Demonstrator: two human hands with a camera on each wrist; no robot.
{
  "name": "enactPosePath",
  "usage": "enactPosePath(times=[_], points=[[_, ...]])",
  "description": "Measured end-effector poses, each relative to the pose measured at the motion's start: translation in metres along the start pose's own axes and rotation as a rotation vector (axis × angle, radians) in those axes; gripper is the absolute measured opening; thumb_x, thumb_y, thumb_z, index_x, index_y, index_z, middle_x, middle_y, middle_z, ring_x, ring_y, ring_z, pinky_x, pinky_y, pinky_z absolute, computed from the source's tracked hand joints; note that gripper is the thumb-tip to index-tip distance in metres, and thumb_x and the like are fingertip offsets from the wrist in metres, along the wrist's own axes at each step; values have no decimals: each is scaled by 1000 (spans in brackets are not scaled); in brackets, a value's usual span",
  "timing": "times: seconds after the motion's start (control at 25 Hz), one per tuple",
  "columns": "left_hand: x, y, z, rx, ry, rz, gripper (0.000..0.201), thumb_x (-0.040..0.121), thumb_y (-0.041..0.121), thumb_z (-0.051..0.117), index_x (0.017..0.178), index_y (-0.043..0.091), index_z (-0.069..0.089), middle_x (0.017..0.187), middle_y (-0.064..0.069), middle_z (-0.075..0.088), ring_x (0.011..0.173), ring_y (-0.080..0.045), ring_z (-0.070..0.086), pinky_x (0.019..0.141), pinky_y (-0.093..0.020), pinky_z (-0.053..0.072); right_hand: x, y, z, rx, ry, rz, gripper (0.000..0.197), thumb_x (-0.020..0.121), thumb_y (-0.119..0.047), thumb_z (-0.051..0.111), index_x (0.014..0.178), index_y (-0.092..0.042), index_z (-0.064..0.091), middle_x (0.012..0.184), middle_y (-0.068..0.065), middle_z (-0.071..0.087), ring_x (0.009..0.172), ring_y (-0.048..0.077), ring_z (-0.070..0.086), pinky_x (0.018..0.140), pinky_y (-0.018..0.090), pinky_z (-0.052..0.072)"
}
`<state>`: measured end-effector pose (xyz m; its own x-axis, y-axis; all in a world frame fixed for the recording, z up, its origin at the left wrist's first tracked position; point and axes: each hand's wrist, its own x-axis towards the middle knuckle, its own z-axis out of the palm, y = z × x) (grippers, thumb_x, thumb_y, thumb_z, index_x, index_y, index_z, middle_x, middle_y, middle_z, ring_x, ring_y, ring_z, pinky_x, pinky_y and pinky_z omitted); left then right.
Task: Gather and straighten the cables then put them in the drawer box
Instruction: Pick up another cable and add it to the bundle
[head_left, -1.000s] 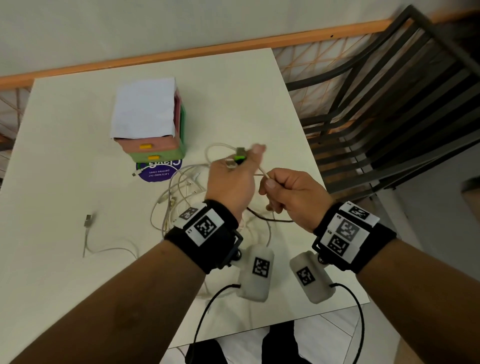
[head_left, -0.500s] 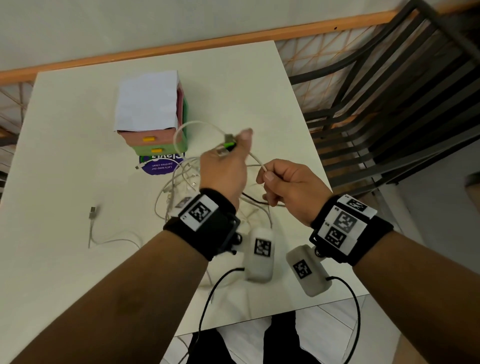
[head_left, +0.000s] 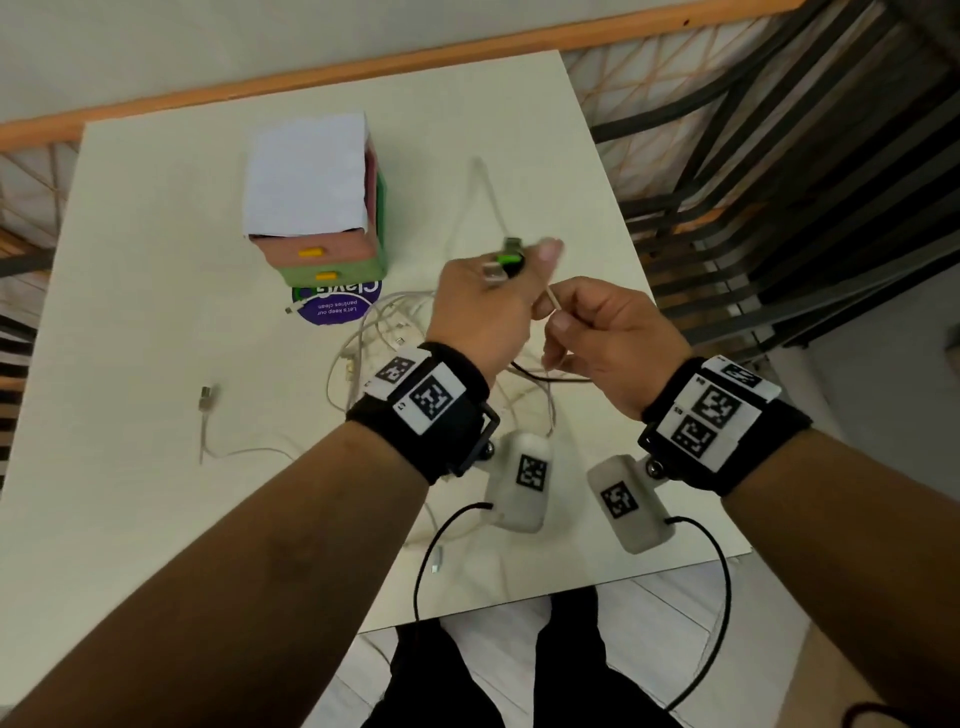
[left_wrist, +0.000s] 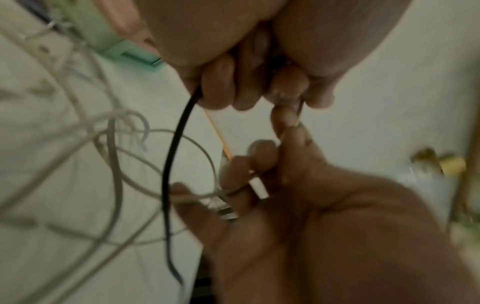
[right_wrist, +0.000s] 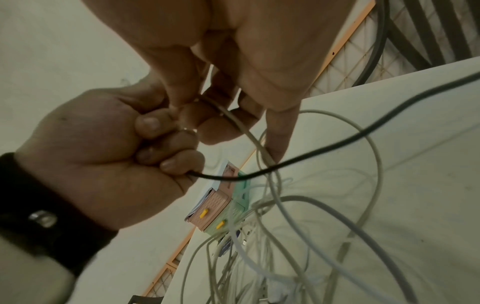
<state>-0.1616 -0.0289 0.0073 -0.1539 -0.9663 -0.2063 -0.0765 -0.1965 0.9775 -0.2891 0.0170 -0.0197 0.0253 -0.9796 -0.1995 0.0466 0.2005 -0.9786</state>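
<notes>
Left hand (head_left: 483, 312) pinches plugs (head_left: 506, 260) and the right hand (head_left: 608, 343) pinches a white cable (head_left: 549, 299) beside it; drawer box (head_left: 322, 208) stands toward the table's (head_left: 156, 260) far-left corner.

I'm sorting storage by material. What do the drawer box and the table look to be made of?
The drawer box looks like moulded plastic, matte: flat pink and green colour, ribbed drawer fronts in the right wrist view, small yellow knobs. The sheet on top is probably paper. The table has a smooth, pale cream, faintly glossy top, likely laminate or painted board; its core is not visible.
</notes>
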Motion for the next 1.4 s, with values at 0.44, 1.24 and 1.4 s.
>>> enactPosePath(times=[0.44, 1.24, 1.4], points=[[0, -2, -2, 5, -26, 33, 26, 91, 30, 70, 90, 4, 76, 65, -6, 71, 57, -7, 60, 60, -25, 55, 0, -2, 2, -109, 35, -12, 29, 98, -10, 47, 92, -30, 67, 70, 1, 59, 71, 18, 56, 72, 49, 53], [7, 5, -24, 174, 79, 144, 38, 89, 43, 68, 83, 6, 75, 74, -11, 73, 67, -20, 67, 75, -38, 59, 16, -12, 29, -192, -43, -10, 33, 100, -1, 41, 93, -25, 62, 85, 5, 67, 82, 17, 66, 77, 36, 57], [7, 3, -32, 146, 93, 122, 31, 91, 41, 65, 69, 19, 65, 65, -1, 66, 56, -10, 58, 58, -28, 49, 17, -20, 39, -308, -59, 35, 27, 99, -2, 41, 94, -21, 60, 81, 14, 67, 76, 28, 63, 71, 45, 56]])
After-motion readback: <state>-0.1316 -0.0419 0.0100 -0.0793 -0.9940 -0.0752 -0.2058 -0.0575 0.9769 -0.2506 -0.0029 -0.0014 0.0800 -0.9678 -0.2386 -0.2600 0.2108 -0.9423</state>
